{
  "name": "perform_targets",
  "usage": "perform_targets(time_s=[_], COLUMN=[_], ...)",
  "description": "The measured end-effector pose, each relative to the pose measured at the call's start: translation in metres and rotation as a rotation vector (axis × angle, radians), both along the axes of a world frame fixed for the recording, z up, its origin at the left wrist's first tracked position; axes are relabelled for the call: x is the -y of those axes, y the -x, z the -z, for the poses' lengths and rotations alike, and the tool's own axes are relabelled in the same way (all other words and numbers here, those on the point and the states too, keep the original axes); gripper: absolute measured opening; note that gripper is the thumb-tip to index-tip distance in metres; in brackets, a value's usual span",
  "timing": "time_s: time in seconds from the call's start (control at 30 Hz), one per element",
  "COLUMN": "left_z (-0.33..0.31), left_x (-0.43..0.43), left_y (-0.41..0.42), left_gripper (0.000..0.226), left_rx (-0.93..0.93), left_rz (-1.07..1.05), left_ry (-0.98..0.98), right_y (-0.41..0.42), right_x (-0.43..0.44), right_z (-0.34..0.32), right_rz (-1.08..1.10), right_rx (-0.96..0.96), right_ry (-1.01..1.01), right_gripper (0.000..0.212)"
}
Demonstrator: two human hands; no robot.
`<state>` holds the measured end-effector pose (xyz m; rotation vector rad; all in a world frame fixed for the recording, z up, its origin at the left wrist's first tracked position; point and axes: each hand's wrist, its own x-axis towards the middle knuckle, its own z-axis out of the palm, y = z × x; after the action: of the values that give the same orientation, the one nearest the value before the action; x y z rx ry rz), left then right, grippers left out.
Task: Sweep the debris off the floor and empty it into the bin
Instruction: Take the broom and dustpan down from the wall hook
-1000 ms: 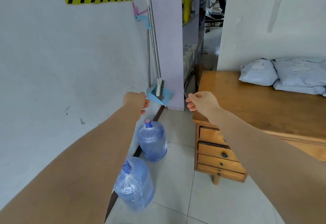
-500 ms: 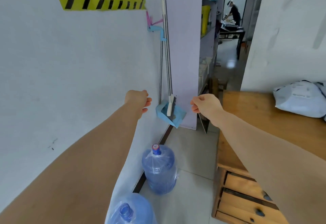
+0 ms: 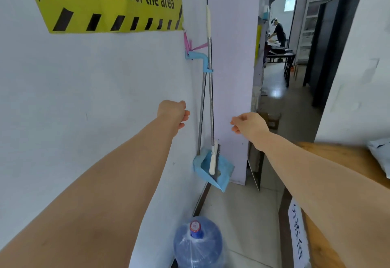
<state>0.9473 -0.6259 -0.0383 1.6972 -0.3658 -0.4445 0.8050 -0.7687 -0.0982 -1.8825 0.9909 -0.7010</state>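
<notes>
Fingers of the left hand [image 3: 173,113] are curled in toward the palm and hold nothing; the fingers of the right hand [image 3: 251,123] are curled the same way, thumb tucked near them, also holding nothing. Both arms reach forward at about the same height, and the broom [image 3: 210,103] hangs upright in the gap between the two sets of fingertips, a little nearer the left ones and touched by neither. Its metal shaft runs up past a blue holder [image 3: 198,58] on the white wall, above the left fingers, with pink straps [image 3: 188,42] just over that. Down below both hands, the broom's white head sits inside the blue dustpan [image 3: 224,172], whose own thin shaft rises just beside the broom's, on the side of the left fingers. A yellow sign [image 3: 109,3] with black stripes is high above the left fingers. Far below them, a blue water bottle [image 3: 198,244] stands on the tiled floor by the wall. Under the right forearm lies a wooden desk [image 3: 341,158]. Beyond the right fingers, down a corridor, a person [image 3: 279,34] stands at a table.
</notes>
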Motion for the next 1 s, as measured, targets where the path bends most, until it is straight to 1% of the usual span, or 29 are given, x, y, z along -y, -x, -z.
perform_targets(time_s=[0.2, 0.4, 0.5, 0.63, 0.67, 0.77, 0.87, 0.9, 0.93, 1.0], left_z=[-0.018, -0.044, -0.058, -0.077, -0.081, -0.092, -0.102, -0.104, -0.105, -0.106], left_x=[0.054, 0.141, 0.185, 0.237, 0.247, 0.274, 0.295, 0.301, 0.308, 0.319], left_y=[-0.051, -0.094, -0.114, -0.145, -0.152, -0.176, -0.199, -0.207, -0.216, -0.232], left_gripper=[0.014, 0.014, 0.013, 0.013, 0.012, 0.018, 0.011, 0.011, 0.015, 0.021], left_rx=[0.074, 0.144, 0.172, 0.237, 0.254, 0.317, 0.349, 0.355, 0.367, 0.398], left_rz=[-0.028, -0.054, -0.078, -0.124, -0.136, -0.186, -0.254, -0.274, -0.295, -0.309], left_ry=[0.005, 0.022, 0.008, -0.003, 0.001, -0.025, -0.068, -0.092, -0.110, -0.154], right_y=[-0.065, -0.132, -0.161, -0.199, -0.209, -0.241, -0.271, -0.280, -0.289, -0.303], right_x=[0.054, 0.134, 0.178, 0.231, 0.240, 0.264, 0.281, 0.285, 0.289, 0.296], right_z=[-0.013, -0.029, -0.039, -0.055, -0.059, -0.069, -0.074, -0.074, -0.074, -0.073], right_rz=[-0.042, -0.091, -0.099, -0.116, -0.122, -0.150, -0.196, -0.209, -0.218, -0.228], right_rx=[0.058, 0.159, 0.155, 0.154, 0.168, 0.179, 0.193, 0.202, 0.211, 0.228], right_ry=[0.018, 0.016, 0.041, 0.068, 0.064, 0.055, 0.061, 0.071, 0.079, 0.088], right_gripper=[0.024, 0.024, 0.027, 0.024, 0.028, 0.051, 0.068, 0.070, 0.071, 0.066])
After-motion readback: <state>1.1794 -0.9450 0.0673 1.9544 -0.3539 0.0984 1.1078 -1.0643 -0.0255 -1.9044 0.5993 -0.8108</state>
